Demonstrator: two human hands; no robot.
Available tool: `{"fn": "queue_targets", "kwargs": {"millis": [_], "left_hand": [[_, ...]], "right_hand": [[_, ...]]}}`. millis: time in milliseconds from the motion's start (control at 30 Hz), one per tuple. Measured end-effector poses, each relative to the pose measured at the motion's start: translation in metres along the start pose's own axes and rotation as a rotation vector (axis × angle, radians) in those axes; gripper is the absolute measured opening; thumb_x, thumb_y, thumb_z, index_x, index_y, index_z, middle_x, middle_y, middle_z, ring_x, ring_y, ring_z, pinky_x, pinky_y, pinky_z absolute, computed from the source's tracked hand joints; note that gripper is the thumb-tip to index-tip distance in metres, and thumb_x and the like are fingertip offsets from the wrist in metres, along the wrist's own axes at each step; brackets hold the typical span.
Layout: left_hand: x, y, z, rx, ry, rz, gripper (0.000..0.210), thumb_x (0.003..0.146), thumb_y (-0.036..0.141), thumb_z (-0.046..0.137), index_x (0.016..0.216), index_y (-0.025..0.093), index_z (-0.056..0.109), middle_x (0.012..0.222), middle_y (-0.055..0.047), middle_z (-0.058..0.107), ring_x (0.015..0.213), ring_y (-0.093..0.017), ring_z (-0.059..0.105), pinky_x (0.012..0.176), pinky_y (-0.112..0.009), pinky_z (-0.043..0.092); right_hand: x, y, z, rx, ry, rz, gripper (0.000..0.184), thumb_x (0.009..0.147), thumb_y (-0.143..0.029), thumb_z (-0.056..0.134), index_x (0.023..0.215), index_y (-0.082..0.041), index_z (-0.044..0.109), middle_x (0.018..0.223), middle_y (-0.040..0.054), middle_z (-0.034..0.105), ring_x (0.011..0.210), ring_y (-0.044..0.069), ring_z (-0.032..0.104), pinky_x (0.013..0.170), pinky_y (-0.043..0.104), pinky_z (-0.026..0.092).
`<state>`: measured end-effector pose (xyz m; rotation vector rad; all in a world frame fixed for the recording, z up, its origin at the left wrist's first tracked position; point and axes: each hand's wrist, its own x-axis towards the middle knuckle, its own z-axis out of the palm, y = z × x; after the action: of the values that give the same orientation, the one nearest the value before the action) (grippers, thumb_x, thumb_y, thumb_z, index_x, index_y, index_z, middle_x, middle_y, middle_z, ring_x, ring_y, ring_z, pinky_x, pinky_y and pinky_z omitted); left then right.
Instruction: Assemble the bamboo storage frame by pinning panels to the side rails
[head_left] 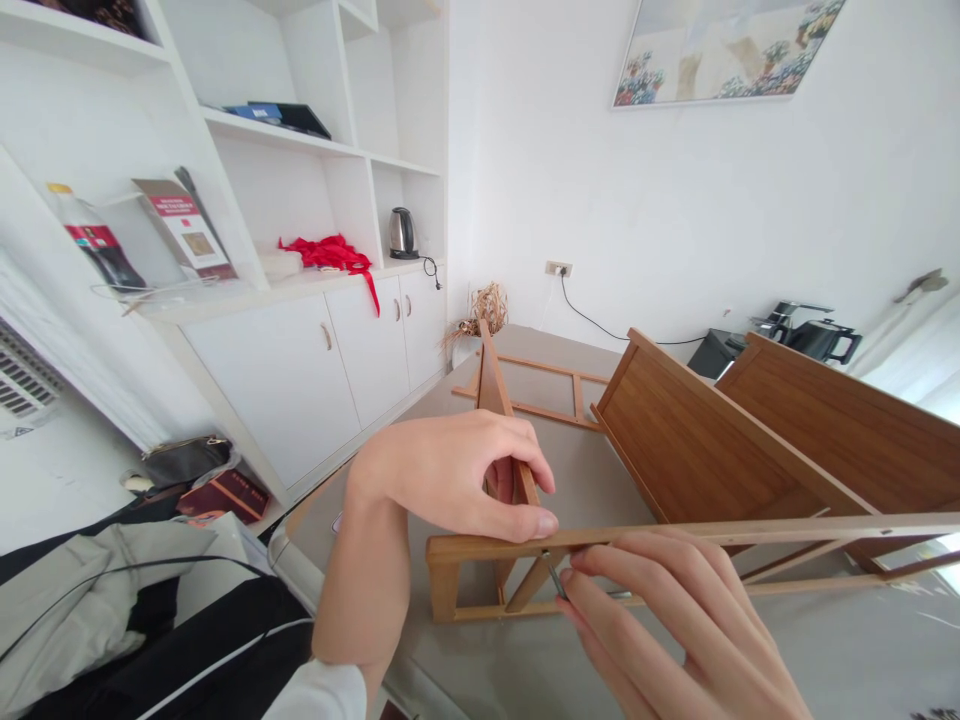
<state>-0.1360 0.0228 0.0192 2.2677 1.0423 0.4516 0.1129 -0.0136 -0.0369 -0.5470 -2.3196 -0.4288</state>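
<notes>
Wooden furniture parts spread over the grey tabletop (592, 470); I judge the assembly partway, with one joint in hand.

Left hand (472, 475): curled over the end of the narrow panel (493, 385), fingers round its far side, thumb down by the top rail of the ladder frame (466, 550). Right hand (667, 605): fingers pinched nearly closed on a thin metal rod, by its look a hex key (554, 574), its upper end at the underside of that rail.

Ladder frame stands on its long side just in from the tabletop's near edge, left end towards the near left corner, the rest running out to the right. Narrow panel stands on edge, meeting the rail near that left end and reaching back towards the far edge.

Done, as far as shows: panel and rail brought together. Key at the joint, so I take the fastening as unfinished; how deep the fastener sits, cannot tell.

Towards the tabletop's right side, a near broad panel (697, 425) and a far broad panel (847, 430) lean at a tilt. Whether either is fixed to the rail, cannot tell.

Apparently left over: an open frame (578, 398), lying flat near the far edge, apparently unjoined.
</notes>
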Motion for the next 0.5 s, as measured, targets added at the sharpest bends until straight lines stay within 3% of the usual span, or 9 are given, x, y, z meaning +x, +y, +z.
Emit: {"fn": "queue_targets", "kwargs": {"millis": [200,500], "left_hand": [[0.0013,-0.0015,0.0,-0.001,-0.019,0.009,0.036,0.086,0.043,0.068,0.11,0.017,0.07,0.109,-0.008,0.067,0.081,-0.015,0.069,0.077,-0.026,0.055],[0.0026,-0.003,-0.0004,-0.026,-0.017,0.011,0.034,0.086,0.042,0.069,0.108,0.018,0.071,0.109,-0.006,0.068,0.08,-0.015,0.07,0.076,-0.026,0.055]], "right_hand": [[0.0037,0.0025,0.0,-0.011,0.023,-0.028,0.016,0.096,-0.016,0.058,0.099,-0.025,0.071,0.091,0.0014,0.074,0.084,0.016,0.07,0.091,0.035,0.054],[-0.0021,0.0038,-0.0012,-0.087,-0.014,-0.099,0.021,0.101,-0.024,0.051,0.104,-0.024,0.072,0.096,0.0023,0.076,0.089,0.017,0.071,0.097,0.036,0.05]]}}
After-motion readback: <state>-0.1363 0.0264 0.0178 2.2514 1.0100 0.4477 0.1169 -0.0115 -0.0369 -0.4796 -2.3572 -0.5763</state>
